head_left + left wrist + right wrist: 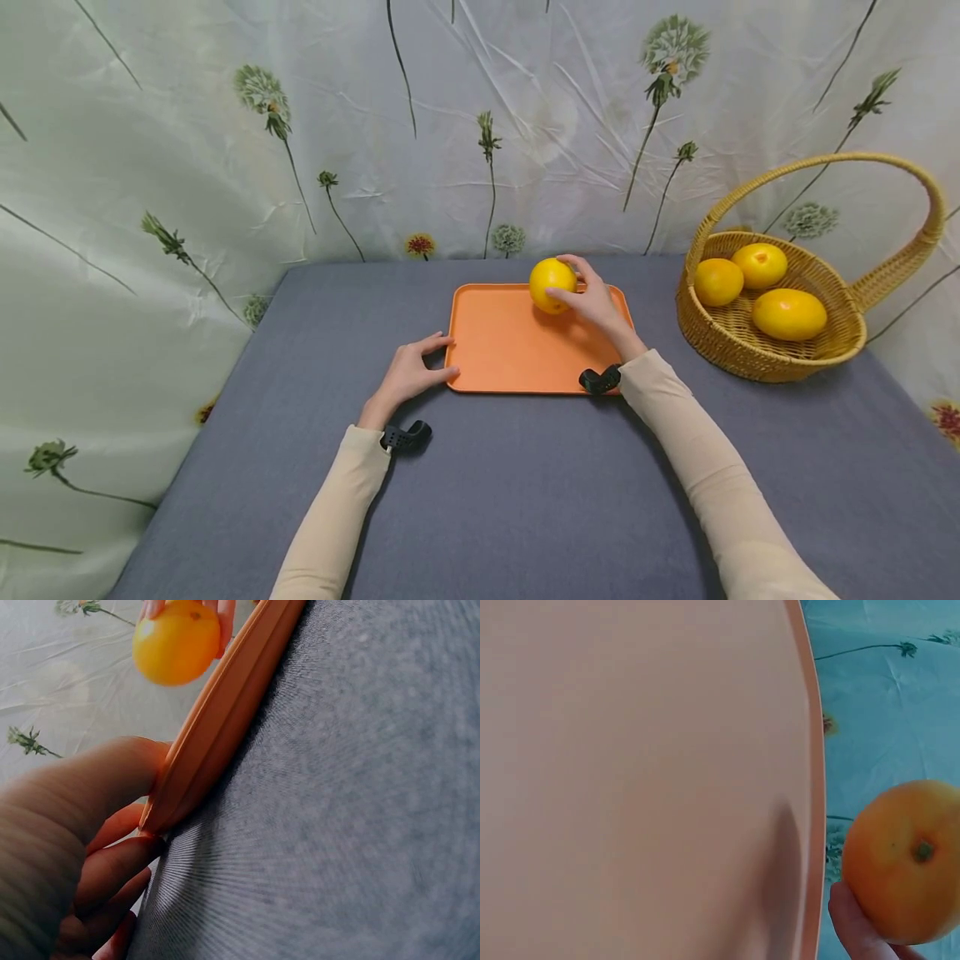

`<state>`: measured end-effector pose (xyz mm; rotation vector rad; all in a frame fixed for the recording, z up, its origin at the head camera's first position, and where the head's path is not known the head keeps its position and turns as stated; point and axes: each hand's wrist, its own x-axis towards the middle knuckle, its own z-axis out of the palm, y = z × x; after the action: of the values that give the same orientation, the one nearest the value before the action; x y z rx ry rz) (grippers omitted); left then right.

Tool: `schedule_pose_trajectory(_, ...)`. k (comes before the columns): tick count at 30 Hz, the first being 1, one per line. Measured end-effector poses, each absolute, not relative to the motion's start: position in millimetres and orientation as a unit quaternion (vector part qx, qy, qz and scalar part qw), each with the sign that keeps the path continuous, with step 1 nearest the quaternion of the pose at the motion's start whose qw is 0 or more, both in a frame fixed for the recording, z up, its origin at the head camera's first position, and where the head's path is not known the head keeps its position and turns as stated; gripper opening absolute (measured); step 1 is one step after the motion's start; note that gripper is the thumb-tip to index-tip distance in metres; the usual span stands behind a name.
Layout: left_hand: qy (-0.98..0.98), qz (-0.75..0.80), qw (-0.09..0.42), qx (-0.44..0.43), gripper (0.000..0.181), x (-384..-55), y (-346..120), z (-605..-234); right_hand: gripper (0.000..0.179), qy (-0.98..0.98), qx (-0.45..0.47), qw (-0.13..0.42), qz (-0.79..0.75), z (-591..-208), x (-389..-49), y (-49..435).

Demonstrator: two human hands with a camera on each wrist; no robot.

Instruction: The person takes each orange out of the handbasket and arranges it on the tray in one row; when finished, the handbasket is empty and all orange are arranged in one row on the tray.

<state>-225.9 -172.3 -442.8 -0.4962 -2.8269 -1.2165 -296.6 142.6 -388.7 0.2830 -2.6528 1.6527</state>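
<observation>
My right hand (596,304) grips a yellow-orange orange (553,285) between thumb and fingers, above the far part of an orange tray (498,342). In the right wrist view the orange (900,862) shows its stem end, and a fingertip (851,919) presses against its side. My left hand (408,371) holds the tray's left edge near the front corner. The left wrist view has the thumb on the tray rim (217,727) and the other fingers (112,870) curled below. The orange (176,641) also appears there, raised clear of the rim.
A wicker basket (701,333) with a tall handle stands at the right, holding two round yellow-orange fruits (718,282) and a longer one (789,315). The grey cloth-covered table (525,492) meets a flower-printed curtain (420,167) behind.
</observation>
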Motion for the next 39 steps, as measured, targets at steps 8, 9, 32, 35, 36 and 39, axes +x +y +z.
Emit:
schedule_pose_trajectory(8, -0.906, -0.393, 0.016, -0.159, 0.057, -224.8, -171.0, -442.0, 0.065, -0.852, 0.096, -0.001, 0.515, -391.8, -303.2, 124.1)
schedule_pose_trajectory(9, -0.905, -0.393, 0.016, -0.159, 0.057, -225.1, -171.0, -442.1, 0.065, -0.851, 0.096, -0.002, 0.516, -392.4, -304.0, 122.6)
schedule_pose_trajectory(32, -0.906, -0.394, 0.014, -0.157, 0.056, -228.6, -172.5, -443.5, 0.063, -0.833, 0.072, -0.019, 0.548, -400.8, -311.2, 98.3)
schedule_pose_trajectory(35, -0.906, -0.393, 0.01, -0.156, 0.057, -228.3, -172.6, -444.1, 0.064, -0.835, 0.07, -0.02, 0.546, -404.4, -313.4, 95.5)
schedule_pose_trajectory(36, -0.906, -0.393, 0.009, -0.156, 0.057, -228.3, -172.6, -444.5, 0.064, -0.835, 0.069, -0.019, 0.545, -405.2, -314.0, 94.3)
schedule_pose_trajectory(39, -0.906, -0.393, 0.01, -0.157, 0.056, -229.0, -172.8, -445.0, 0.063, -0.834, 0.065, -0.013, 0.547, -405.8, -315.5, 90.1)
